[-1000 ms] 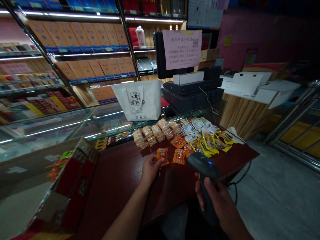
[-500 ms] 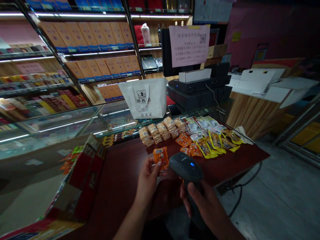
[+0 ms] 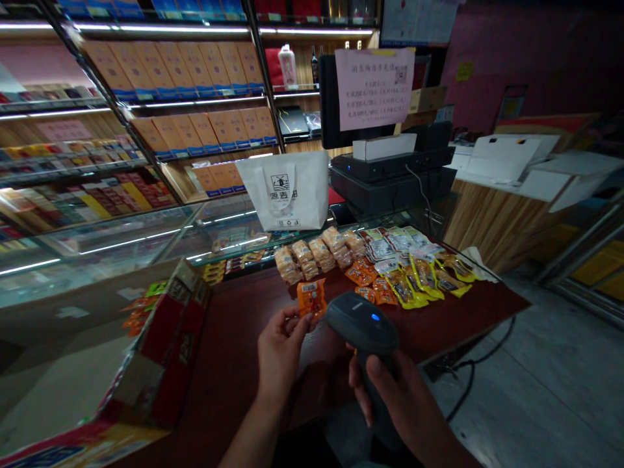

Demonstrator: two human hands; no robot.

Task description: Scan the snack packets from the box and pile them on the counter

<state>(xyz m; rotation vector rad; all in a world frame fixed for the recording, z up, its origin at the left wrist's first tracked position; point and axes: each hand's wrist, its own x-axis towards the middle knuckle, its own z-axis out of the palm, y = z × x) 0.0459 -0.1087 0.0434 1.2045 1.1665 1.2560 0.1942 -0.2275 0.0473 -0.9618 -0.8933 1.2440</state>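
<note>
While a box (image 3: 182, 351) is cut off at left, the left hand (image 3: 285, 335) pinches an orange packet (image 3: 311, 297), lower edge partly covered, over the table (image 3: 229, 364); rightward, the right hand (image 3: 394, 387) grips a scanner (image 3: 361, 320), nearer the packet than a second ago.

It is a retail shop: lit shelves (image 3: 195, 102) of matching cartons (image 3: 188, 68) at ten o'clock, a glass display counter (image 3: 146, 257) at nine, a checkout monitor (image 3: 328, 97) at one, a barcode scanner (image 3: 363, 322) at five.
</note>
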